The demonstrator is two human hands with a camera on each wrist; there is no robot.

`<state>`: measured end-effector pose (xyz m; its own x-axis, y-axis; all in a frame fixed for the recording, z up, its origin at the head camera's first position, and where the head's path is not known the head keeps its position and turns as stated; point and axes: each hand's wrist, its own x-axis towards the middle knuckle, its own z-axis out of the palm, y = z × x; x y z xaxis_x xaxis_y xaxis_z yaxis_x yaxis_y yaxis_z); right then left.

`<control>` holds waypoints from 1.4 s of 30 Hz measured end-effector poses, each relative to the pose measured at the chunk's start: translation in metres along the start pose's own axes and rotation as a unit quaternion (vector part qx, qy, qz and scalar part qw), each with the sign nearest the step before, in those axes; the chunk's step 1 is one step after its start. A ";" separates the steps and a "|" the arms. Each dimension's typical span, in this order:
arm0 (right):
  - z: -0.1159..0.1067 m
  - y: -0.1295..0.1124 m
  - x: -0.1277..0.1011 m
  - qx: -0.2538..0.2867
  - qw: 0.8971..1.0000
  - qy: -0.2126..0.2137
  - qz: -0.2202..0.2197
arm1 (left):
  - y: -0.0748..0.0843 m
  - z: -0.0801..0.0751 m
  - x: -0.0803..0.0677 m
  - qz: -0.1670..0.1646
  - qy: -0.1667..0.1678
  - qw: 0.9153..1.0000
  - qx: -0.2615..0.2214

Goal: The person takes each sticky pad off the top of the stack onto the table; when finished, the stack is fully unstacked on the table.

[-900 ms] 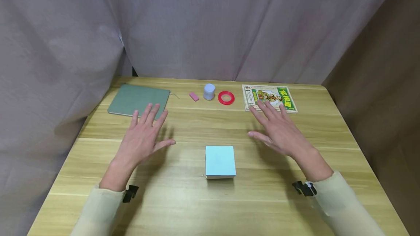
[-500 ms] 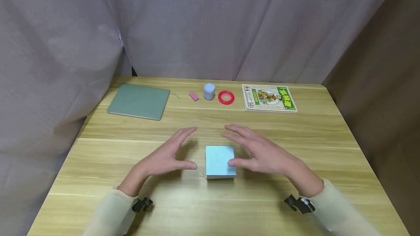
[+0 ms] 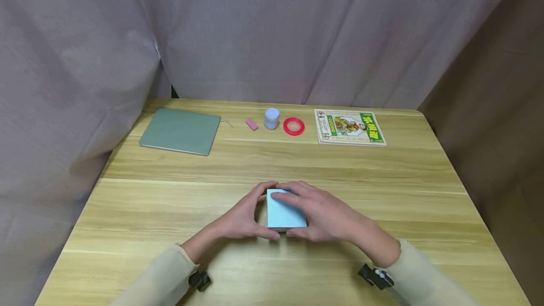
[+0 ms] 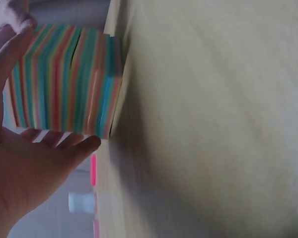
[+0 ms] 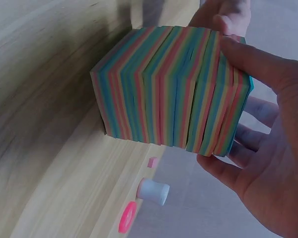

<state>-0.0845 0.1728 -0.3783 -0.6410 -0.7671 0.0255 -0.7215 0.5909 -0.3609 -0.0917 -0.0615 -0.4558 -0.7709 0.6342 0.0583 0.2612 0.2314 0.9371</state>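
A cube-shaped pad of notes (image 3: 282, 215), pale blue on top with rainbow-striped sides, stands on the wooden table (image 3: 170, 211) near its front middle. My left hand (image 3: 248, 215) grips its left side, fingers curled over the far edge and thumb at the near edge. My right hand (image 3: 316, 212) grips the right side, fingers laid across the top. The left wrist view shows the pad (image 4: 64, 79) against the left hand (image 4: 25, 171). In the right wrist view the pad (image 5: 169, 109) sits in the right hand (image 5: 268, 163), thumb on its edge.
Along the table's far edge lie a green notebook (image 3: 180, 131), a pink eraser (image 3: 251, 124), a small pale jar (image 3: 271, 118), a red tape ring (image 3: 293, 126) and a picture book (image 3: 349, 127). Grey curtains hang behind and at the left.
Both hands came in from wide apart over the table's far half, drew toward the pad and now clasp it from either side. The pad has stayed in place.
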 end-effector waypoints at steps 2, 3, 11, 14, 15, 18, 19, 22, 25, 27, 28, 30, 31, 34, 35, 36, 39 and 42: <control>0.000 -0.001 0.001 0.002 1.000 0.004 -0.002 | -0.001 0.004 0.001 0.001 0.004 1.000 -0.005; 0.000 -0.001 0.002 0.003 1.000 0.004 -0.001 | -0.002 0.006 0.001 0.003 0.006 1.000 -0.010; -0.011 -0.003 0.001 0.024 1.000 0.011 0.017 | -0.004 0.014 0.001 0.018 0.021 1.000 -0.004; -0.024 0.003 0.001 0.064 0.996 0.023 0.050 | -0.005 0.014 0.002 0.013 0.024 1.000 -0.003; -0.029 0.008 0.002 0.076 0.995 0.032 0.063 | -0.005 0.014 0.002 0.011 0.025 1.000 -0.004; -0.036 0.032 0.007 0.100 0.987 0.070 0.105 | -0.005 0.014 0.002 0.001 0.026 1.000 -0.005; -0.036 0.043 0.010 0.098 0.985 0.082 0.115 | -0.005 0.014 0.002 -0.001 0.027 1.000 -0.007; -0.025 0.077 0.018 0.079 0.981 0.104 0.143 | -0.005 0.014 0.002 -0.006 0.028 1.000 -0.008; -0.006 0.107 0.026 0.057 0.980 0.097 0.166 | -0.006 0.015 0.002 -0.006 0.027 1.000 -0.008; 0.007 0.123 0.030 0.046 0.979 0.086 0.181 | -0.006 0.015 0.002 -0.005 0.026 1.000 -0.008; 0.013 0.129 0.031 0.039 0.978 0.079 0.188 | -0.007 0.015 0.002 -0.004 0.025 1.000 -0.008; 0.022 0.138 0.035 0.024 0.977 0.072 0.197 | -0.007 0.015 0.003 -0.003 0.024 1.000 -0.008; 0.025 0.141 0.037 0.018 0.977 0.069 0.201 | -0.007 0.015 0.003 -0.003 0.023 1.000 -0.008; 0.031 0.146 0.041 0.000 0.976 0.060 0.208 | -0.007 0.016 0.003 -0.004 0.022 1.000 -0.011; 0.032 0.147 0.042 -0.004 0.977 0.058 0.207 | -0.007 0.016 0.003 -0.004 0.021 1.000 -0.011; 0.033 0.147 0.042 -0.008 0.977 0.055 0.206 | -0.006 0.016 0.003 -0.005 0.021 1.000 -0.011; 0.034 0.148 0.043 -0.013 0.979 0.049 0.198 | -0.007 0.016 0.003 -0.008 0.022 1.000 -0.011; 0.033 0.146 0.044 -0.012 0.980 0.042 0.193 | -0.007 0.016 0.002 -0.013 0.022 1.000 -0.008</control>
<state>-0.2091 0.2175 -0.4608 -0.8861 -0.4624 -0.0309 -0.4265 0.8397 -0.3361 -0.0854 -0.0499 -0.4673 -0.8026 0.5946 0.0482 0.2309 0.2350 0.9442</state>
